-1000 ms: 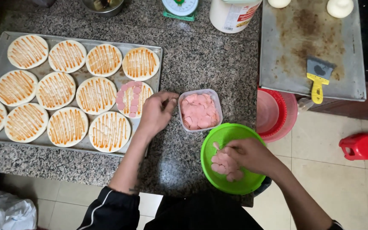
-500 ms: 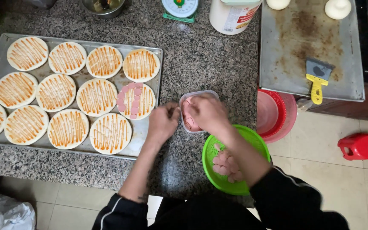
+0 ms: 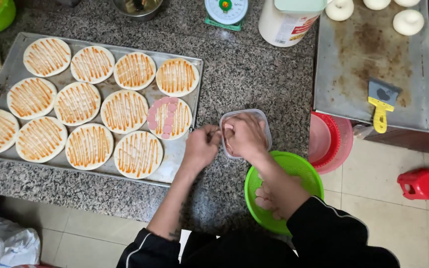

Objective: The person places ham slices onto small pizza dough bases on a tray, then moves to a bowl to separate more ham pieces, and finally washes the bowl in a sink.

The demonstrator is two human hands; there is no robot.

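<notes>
My right hand (image 3: 245, 137) reaches into a small clear plastic tub (image 3: 262, 120) of pink sausage slices, with its fingers curled down over them. My left hand (image 3: 202, 145) rests on the granite counter (image 3: 254, 74) just left of the tub, fingers bunched and touching the right hand's fingertips; what it holds is hidden. To the left lies a metal baking tray (image 3: 13, 74) with several dough rounds striped with orange sauce. One round (image 3: 170, 118) carries an arc of pink slices along its left edge.
A green strainer bowl (image 3: 299, 171) with pink pieces sits under my right forearm at the counter's edge. Red and pink bowls (image 3: 331, 139) are stacked beside it. A second tray (image 3: 353, 54) holds a yellow-handled scraper (image 3: 381, 101) and dough balls. At the back stand a scale (image 3: 226, 10) and a white container (image 3: 286, 22).
My right hand left the green bowl and moved up into the plastic tub. My left hand drew back from the topped round to the tub's left side.
</notes>
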